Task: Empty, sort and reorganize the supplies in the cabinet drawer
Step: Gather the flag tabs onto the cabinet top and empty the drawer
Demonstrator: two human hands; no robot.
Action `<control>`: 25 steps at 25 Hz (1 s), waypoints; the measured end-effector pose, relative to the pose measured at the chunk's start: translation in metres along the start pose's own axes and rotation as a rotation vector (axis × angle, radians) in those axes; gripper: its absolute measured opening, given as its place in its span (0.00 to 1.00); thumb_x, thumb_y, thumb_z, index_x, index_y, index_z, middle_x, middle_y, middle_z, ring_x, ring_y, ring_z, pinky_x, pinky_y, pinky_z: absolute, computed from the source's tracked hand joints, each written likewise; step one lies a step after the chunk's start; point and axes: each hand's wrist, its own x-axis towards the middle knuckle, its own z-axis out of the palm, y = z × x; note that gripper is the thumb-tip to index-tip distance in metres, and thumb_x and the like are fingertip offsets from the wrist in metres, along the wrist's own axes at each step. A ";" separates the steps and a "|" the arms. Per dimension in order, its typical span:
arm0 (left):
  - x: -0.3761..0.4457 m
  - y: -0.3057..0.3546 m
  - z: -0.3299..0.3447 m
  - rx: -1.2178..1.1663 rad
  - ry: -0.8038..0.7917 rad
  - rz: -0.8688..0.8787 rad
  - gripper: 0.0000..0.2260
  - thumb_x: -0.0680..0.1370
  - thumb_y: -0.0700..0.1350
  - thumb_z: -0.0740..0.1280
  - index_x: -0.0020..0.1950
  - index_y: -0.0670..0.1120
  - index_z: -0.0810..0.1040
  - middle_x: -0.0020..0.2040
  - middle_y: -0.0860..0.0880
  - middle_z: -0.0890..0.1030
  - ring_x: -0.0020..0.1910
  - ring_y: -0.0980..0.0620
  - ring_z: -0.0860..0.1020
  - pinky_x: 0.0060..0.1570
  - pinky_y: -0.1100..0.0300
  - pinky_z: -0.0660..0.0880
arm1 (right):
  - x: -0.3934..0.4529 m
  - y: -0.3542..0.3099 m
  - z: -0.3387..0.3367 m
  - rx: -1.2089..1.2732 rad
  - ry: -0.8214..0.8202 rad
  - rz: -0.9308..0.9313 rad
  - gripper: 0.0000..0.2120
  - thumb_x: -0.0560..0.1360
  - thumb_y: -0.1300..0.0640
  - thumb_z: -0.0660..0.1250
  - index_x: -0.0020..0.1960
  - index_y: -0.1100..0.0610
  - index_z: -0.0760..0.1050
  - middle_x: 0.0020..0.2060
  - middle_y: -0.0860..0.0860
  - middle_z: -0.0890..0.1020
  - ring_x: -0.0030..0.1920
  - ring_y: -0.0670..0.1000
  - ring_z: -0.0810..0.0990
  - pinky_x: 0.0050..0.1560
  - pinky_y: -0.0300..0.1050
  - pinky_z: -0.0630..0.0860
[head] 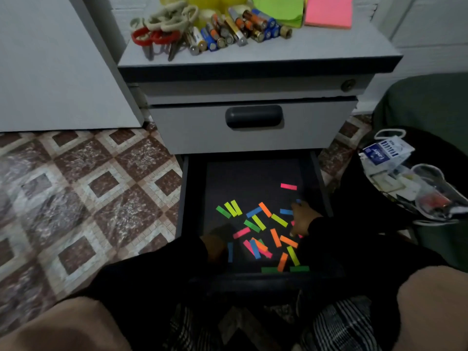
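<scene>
Tiled floor, open drawer point(192, 198) | right hand point(302, 219) spread on sticky tabs point(257, 224) | left hand point(215, 245) grip unclear

Both arms in black sleeves reached down and forward. Bare right hand point(302, 219) lay palm down, fingers spread and fairly straight, fingertips pointed forward. Bare left hand point(215, 245) sat lower, dim and shadowed, finger pose unclear. Hands were apart, not touching.
</scene>
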 end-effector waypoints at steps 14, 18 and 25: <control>-0.013 -0.014 -0.029 -0.052 0.234 0.002 0.16 0.78 0.48 0.64 0.64 0.42 0.74 0.61 0.41 0.77 0.61 0.43 0.76 0.58 0.56 0.70 | -0.025 0.004 0.029 -0.499 -0.235 -0.135 0.16 0.77 0.60 0.63 0.63 0.65 0.73 0.63 0.61 0.75 0.63 0.59 0.75 0.60 0.49 0.73; -0.010 -0.020 -0.031 -0.092 0.266 -0.005 0.16 0.78 0.48 0.65 0.64 0.43 0.75 0.61 0.42 0.78 0.61 0.44 0.76 0.60 0.56 0.70 | -0.019 -0.007 0.022 -0.428 -0.137 -0.215 0.13 0.77 0.55 0.64 0.56 0.62 0.75 0.58 0.58 0.77 0.59 0.57 0.76 0.56 0.49 0.73; -0.001 -0.023 -0.040 -0.122 0.353 -0.025 0.15 0.78 0.47 0.64 0.62 0.42 0.76 0.60 0.42 0.78 0.60 0.45 0.76 0.59 0.55 0.71 | -0.019 -0.030 0.029 -0.586 -0.213 -0.387 0.19 0.74 0.42 0.65 0.48 0.59 0.75 0.39 0.51 0.73 0.43 0.51 0.73 0.44 0.44 0.71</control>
